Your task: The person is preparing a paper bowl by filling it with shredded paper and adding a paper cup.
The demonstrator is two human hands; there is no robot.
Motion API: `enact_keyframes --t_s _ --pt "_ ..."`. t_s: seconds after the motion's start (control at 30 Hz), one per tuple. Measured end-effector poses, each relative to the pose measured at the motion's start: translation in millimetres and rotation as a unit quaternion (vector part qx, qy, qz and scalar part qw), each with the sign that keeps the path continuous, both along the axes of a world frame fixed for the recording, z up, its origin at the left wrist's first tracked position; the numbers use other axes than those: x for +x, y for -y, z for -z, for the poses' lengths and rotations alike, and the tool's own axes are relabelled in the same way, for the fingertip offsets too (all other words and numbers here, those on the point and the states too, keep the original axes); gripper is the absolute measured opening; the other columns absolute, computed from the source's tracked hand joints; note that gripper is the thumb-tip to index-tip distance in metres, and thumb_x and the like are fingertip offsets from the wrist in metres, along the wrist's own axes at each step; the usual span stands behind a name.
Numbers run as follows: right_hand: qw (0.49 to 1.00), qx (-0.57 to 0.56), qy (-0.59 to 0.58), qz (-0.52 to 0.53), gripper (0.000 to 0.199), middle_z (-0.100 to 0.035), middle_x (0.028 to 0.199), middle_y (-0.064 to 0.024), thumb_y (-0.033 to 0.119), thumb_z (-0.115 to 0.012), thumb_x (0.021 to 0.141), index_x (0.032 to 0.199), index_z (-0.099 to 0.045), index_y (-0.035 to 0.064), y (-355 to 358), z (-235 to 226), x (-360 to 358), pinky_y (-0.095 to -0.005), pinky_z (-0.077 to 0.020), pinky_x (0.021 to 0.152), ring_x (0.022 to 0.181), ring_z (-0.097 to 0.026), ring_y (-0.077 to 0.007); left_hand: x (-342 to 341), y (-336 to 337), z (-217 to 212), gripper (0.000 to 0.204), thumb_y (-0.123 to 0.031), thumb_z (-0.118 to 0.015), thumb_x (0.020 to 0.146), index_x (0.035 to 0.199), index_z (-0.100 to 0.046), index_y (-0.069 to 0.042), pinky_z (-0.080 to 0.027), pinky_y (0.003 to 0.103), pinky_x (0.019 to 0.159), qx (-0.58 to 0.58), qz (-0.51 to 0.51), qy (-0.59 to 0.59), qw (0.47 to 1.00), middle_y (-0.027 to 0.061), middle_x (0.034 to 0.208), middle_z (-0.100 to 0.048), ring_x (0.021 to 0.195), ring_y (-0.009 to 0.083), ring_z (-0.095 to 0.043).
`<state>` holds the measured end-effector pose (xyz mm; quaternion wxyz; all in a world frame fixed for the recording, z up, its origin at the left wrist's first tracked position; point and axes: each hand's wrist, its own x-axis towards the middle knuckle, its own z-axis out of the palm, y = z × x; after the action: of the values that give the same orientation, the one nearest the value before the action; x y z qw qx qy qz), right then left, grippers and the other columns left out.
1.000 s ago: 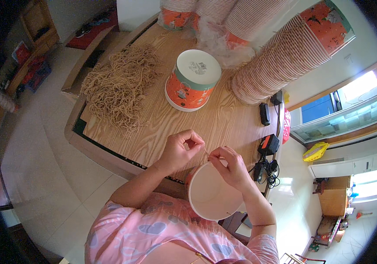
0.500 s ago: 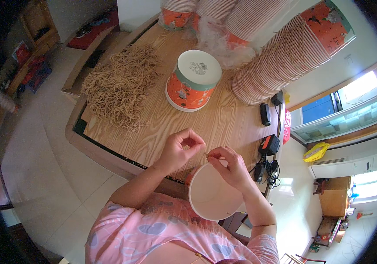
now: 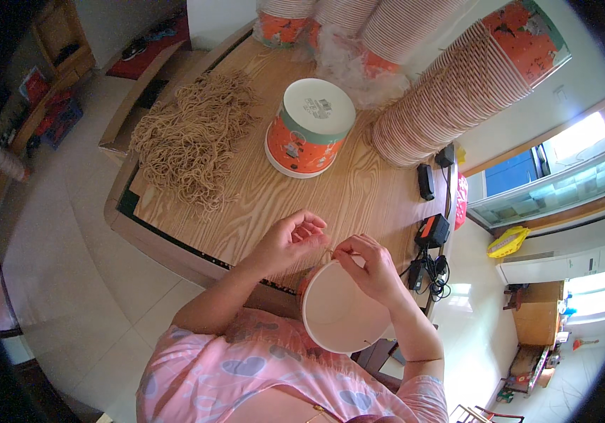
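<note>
At the table edge, both hands' fingers pinch a string over the paper bucket (interior white).

Pale tiled floor, glossy w/ window glare. Wood table mid-room. Bright window at right, white AC unit below it. Low wood shelf along left wall, wood cabinet bottom right.
</note>
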<state>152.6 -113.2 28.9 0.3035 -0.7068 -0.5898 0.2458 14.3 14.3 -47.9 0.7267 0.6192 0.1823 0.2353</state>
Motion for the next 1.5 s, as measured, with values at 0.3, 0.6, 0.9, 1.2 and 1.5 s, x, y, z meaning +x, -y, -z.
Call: enact_keyframes --t_s 0.3,0.6,0.9,1.2,1.5 --pt "1.000 -0.005 0.008 0.006 0.008 -0.062 0.079 -0.0109 0.007 -0.059 0.082 0.083 -0.060 -0.0009 -0.1 -0.8 -0.1 -0.0323 -0.0469 0.070 0.079 -0.059 -0.0245 -10.2 -3.6 -5.0 0.017 -0.016 -0.068 0.081 0.086 -0.063 -0.001 -0.048 0.023 0.065 0.047 0.105 -0.043 0.992 0.0023 0.076 -0.065 0.069 0.0060 -0.057" --pt "1.000 0.000 0.003 0.005 0.009 -0.061 0.079 -0.0103 0.011 -0.059 0.082 0.082 -0.060 0.0020 0.2 0.3 -0.1 -0.0351 -0.0476 0.070 0.078 -0.059 -0.0272 -8.5 -3.9 -10.7 0.010 -0.010 -0.066 0.080 0.086 -0.065 -0.002 -0.048 0.023 0.065 0.085 0.015 -0.044 0.995 0.0021 0.075 -0.065 0.069 0.0064 -0.058" --pt "1.000 -0.001 0.011 0.004 0.010 -0.061 0.079 -0.0107 0.011 -0.059 0.082 0.082 -0.060 0.0012 0.0 0.7 0.1 -0.0354 -0.0477 0.069 0.078 -0.060 -0.0272 -9.0 -10.5 -9.6 0.008 -0.009 -0.064 0.082 0.085 -0.065 -0.003 -0.047 0.022 0.065 0.067 -0.031 -0.060 0.995 -0.0002 0.077 -0.063 0.071 0.0054 -0.057" --pt "1.000 -0.002 0.006 0.005 0.009 -0.061 0.079 -0.0104 0.011 -0.059 0.082 0.082 -0.060 0.0018 0.3 -0.9 0.0 -0.0350 -0.0469 0.069 0.077 -0.059 -0.0270 -7.0 -9.6 -9.5 0.005 -0.007 -0.063 0.081 0.083 -0.063 -0.002 -0.047 0.023 0.066 0.089 -0.056 -0.038 0.994 0.0009 0.077 -0.063 0.071 0.0069 -0.057" --pt "1.000 -0.002 0.002 0.009 0.013 -0.062 0.082 -0.0103 0.015 -0.060 0.083 0.086 -0.062 0.0027 -0.4 -0.3 -1.2 -0.0352 -0.0470 0.071 0.079 -0.059 -0.0270 -3.3 -5.5 -16.6 0.003 -0.004 -0.063 0.079 0.078 -0.060 -0.002 -0.046 0.026 0.063 0.225 -0.135 -0.013 0.965 0.0058 0.075 -0.060 0.069 0.0150 -0.058"
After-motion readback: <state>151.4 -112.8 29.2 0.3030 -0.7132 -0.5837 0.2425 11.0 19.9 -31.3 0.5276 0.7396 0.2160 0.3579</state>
